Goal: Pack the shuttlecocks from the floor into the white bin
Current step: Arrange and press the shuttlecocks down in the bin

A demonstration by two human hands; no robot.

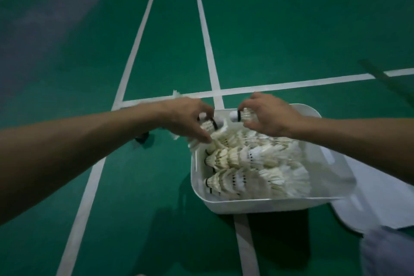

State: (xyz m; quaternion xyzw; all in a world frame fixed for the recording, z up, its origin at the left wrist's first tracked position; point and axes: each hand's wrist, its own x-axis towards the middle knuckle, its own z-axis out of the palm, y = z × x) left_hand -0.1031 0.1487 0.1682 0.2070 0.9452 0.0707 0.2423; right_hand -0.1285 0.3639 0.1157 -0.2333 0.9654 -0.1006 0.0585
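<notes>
Mid-pack. Your left hand (186, 116) grips shuttlecock stack (207, 129) over far-left corner of white bin (257, 205). Your right hand (268, 116) pinches single shuttlecock (241, 116) above far rim. Nested rows (235, 159) lie inside. Next, likely: nest single into stack, lay it beside rows.

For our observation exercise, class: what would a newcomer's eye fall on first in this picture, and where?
The white bin, low and right of centre on the green floor, holds rows of stacked shuttlecocks. Over its far edge the left hand grips a short stack and the right hand pinches a single shuttlecock.
</notes>
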